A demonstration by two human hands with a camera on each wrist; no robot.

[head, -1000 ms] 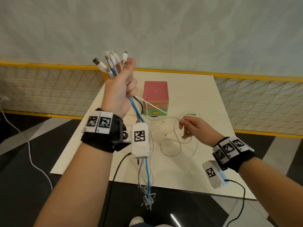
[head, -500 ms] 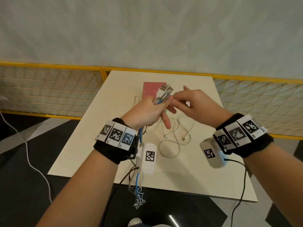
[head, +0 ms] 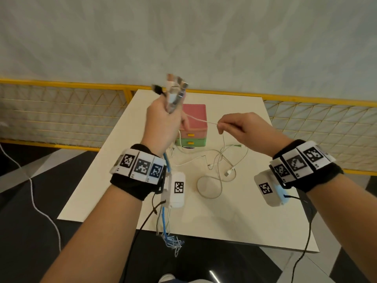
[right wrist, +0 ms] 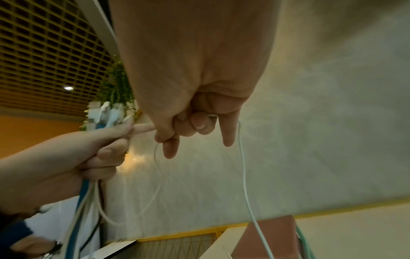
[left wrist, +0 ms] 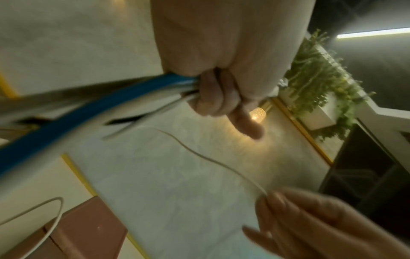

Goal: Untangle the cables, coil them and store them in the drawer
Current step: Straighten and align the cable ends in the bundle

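Observation:
My left hand point(head: 163, 123) is raised over the table and grips a bundle of cables point(head: 173, 92), plug ends sticking up above the fist. A blue cable point(head: 165, 217) and pale ones hang from it past the table's front edge. My right hand point(head: 234, 127) pinches a thin white cable point(head: 201, 120) that runs taut across to the left fist. In the left wrist view the fingers point(left wrist: 213, 94) curl round the blue cable point(left wrist: 73, 121). In the right wrist view the white cable point(right wrist: 246, 184) drops from my pinching fingers point(right wrist: 199, 122).
A small drawer box point(head: 193, 127) with a pink top and a green lower drawer stands at the table's back middle. Loose white cables point(head: 216, 172) lie tangled on the white table point(head: 234, 217) in front of it. A yellow mesh railing point(head: 61, 111) runs behind.
My hands were together over the box half a second ago. The left hand has since lifted the bundle up and left, and the right has drawn a white cable out to the right.

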